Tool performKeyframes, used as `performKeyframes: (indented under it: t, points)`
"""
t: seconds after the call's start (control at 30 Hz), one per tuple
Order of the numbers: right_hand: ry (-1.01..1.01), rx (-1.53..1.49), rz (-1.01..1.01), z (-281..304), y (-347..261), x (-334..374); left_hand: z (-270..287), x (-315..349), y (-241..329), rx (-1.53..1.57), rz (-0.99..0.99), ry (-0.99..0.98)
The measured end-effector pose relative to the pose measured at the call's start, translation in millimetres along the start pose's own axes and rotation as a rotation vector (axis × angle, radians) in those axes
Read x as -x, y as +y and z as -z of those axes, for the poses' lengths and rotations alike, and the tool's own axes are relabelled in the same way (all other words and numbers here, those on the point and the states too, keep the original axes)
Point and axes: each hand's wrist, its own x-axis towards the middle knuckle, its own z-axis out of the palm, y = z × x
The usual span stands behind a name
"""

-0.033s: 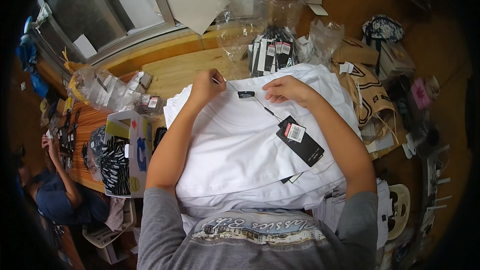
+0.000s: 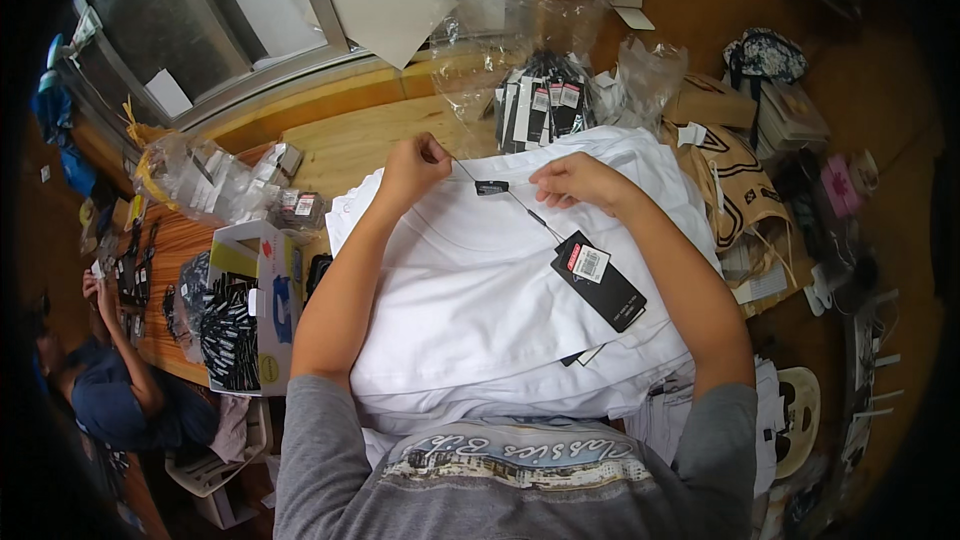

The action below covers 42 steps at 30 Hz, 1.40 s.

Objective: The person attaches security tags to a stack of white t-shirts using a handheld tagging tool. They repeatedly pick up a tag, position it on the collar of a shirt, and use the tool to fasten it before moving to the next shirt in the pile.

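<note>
A white T-shirt (image 2: 450,280) lies spread on a stack of white shirts in front of me. At its neckline sits a small black neck label (image 2: 491,188). My left hand (image 2: 418,172), left of the label, is closed in a pinch on the end of a thin dark cord (image 2: 462,169). This cord runs through the neck label to a black hang tag (image 2: 600,282) with a white and red sticker, lying on the shirt. My right hand (image 2: 580,182) is at the collar right of the label, fingers curled and thumb against the fabric; its grip is partly hidden.
Beyond the shirts stands a clear bag of black tags (image 2: 545,100). At left are a box of black labels (image 2: 250,310) and a plastic bag of small packets (image 2: 205,180). A brown paper bag (image 2: 735,185) lies at right. Another person (image 2: 125,380) works at far left.
My left fingers have shifted slightly on the cord. My right fingers have curled a little closer together, and the hang tag has moved slightly to the left.
</note>
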Motion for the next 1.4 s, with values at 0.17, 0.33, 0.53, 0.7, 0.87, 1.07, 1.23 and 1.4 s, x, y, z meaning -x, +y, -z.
performKeyframes:
  t: [0.17, 0.33, 0.53, 0.7, 0.87, 1.07, 1.23, 1.4]
  points:
    - [-0.03, 0.015, -0.052, -13.2, 7.3, 11.8, -6.3, -0.6, 12.5, 0.829, 0.117, -0.015]
    - [0.078, -0.042, -0.042, -29.0, 8.3, 14.1, -10.4, 6.8, 19.6, 0.759, 0.174, -0.093]
    - [0.116, 0.39, -0.002, -35.1, 18.8, 11.3, -21.2, 16.9, 0.9, -0.356, -0.332, -0.439]
    - [0.093, 0.528, 0.02, -37.0, 13.2, 16.3, -33.6, 22.1, 0.4, -0.52, -0.553, -0.582]
    - [0.044, 0.358, 0.045, -35.5, 10.7, 17.4, -38.6, 22.8, 2.8, -0.362, -0.637, -0.481]
    - [0.007, -0.088, 0.064, -29.9, 9.9, 15.6, -35.7, 26.9, 23.3, 0.041, -0.313, -0.525]
    - [0.036, -0.07, 0.072, -29.3, 7.3, 15.6, -36.5, 27.4, 26.6, 0.036, -0.405, -0.487]
    - [0.043, -0.042, 0.085, -30.7, 3.5, 18.3, -36.3, 29.4, 34.0, 0.094, -0.311, -0.447]
